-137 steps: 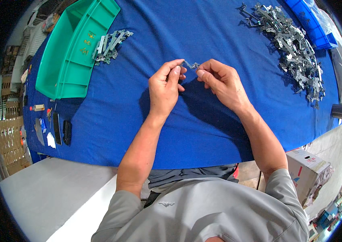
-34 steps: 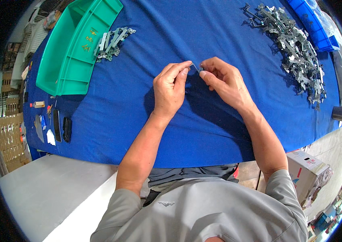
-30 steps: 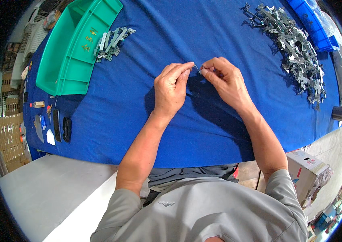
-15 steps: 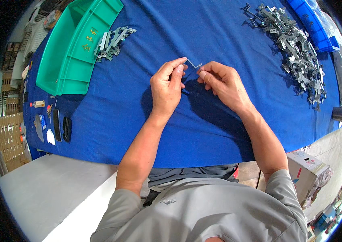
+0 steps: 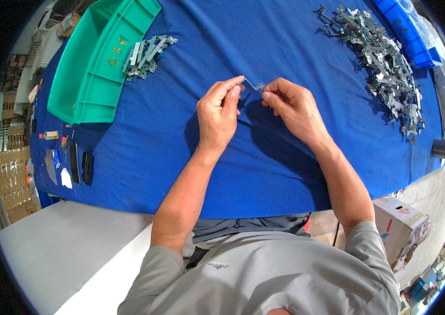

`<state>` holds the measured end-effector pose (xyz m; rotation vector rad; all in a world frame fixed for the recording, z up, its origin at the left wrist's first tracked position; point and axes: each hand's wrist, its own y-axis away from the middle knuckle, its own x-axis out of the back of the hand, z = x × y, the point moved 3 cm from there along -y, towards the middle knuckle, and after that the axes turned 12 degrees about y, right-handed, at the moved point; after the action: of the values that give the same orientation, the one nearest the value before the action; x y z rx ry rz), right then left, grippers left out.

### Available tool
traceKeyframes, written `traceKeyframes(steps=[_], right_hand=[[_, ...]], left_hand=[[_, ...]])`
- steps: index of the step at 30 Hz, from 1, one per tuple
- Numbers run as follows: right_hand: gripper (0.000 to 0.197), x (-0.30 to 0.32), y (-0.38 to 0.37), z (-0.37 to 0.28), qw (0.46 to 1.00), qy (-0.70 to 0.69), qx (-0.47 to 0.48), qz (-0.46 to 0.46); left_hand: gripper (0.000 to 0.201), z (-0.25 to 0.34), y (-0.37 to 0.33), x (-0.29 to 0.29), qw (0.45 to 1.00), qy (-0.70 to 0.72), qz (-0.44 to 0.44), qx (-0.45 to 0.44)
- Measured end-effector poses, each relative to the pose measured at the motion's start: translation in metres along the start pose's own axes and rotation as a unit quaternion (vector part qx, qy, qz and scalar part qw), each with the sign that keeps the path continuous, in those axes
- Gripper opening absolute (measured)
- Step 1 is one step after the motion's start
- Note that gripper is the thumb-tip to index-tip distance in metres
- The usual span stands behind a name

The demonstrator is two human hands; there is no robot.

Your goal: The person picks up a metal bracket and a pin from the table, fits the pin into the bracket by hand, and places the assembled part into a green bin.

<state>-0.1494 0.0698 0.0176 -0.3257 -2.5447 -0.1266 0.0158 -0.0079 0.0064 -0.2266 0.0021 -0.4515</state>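
Observation:
A thin, bent metal bracket (image 5: pixel 252 84) spans the gap between my two hands above the blue cloth. My left hand (image 5: pixel 217 113) pinches its left end between thumb and fingers. At the bracket's right end, the thumb and forefinger of my right hand (image 5: pixel 295 108) are closed; the fingertips hide how they grip it. A small pile of similar metal brackets (image 5: pixel 149 54) lies to the left, against the green bin. Farther right is a large, tangled heap of metal brackets (image 5: pixel 385 68).
A green plastic bin (image 5: pixel 99 97) stands at the left on the blue cloth (image 5: pixel 264 184). Back right is a blue tray (image 5: pixel 411 39). Small tools and a black clip-like piece (image 5: pixel 87 168) lie at the left edge. Beside the table sits a white carton (image 5: pixel 398 223).
My right hand has shifted slightly right, exposing a little more of the bracket's right end. The left hand has moved barely, still pinching the bracket.

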Motion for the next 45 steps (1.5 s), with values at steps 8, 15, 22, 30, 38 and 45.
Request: traceKeyframes(steps=[8, 15, 22, 30, 38, 45], right_hand=[[0.019, -0.001, 0.001, 0.001, 1.0, -0.013, 0.022, 0.011], [0.018, 0.0, 0.001, -0.001, 1.0, -0.013, 0.01, 0.008], [0.018, -0.002, 0.001, 0.004, 0.996, -0.024, 0.043, 0.072], [0.019, 0.004, -0.001, 0.002, 0.985, 0.085, 0.122, 0.092], [0.021, 0.009, -0.001, 0.001, 0.992, -0.116, -0.036, 0.027], [0.023, 0.005, 0.003, -0.007, 0.993, -0.085, -0.054, -0.061]], left_hand=[[0.017, 0.005, -0.001, -0.001, 0.997, -0.038, 0.021, -0.066], [0.016, 0.003, -0.002, -0.002, 0.992, -0.048, 0.016, -0.117], [0.016, 0.005, -0.002, -0.005, 0.989, -0.06, 0.009, -0.134], [0.018, 0.011, 0.0, -0.007, 0.977, -0.124, -0.04, -0.171], [0.021, -0.002, 0.0, 0.0, 0.999, -0.014, 0.015, -0.036], [0.023, 0.003, 0.001, -0.002, 1.0, -0.001, 0.025, -0.013]])
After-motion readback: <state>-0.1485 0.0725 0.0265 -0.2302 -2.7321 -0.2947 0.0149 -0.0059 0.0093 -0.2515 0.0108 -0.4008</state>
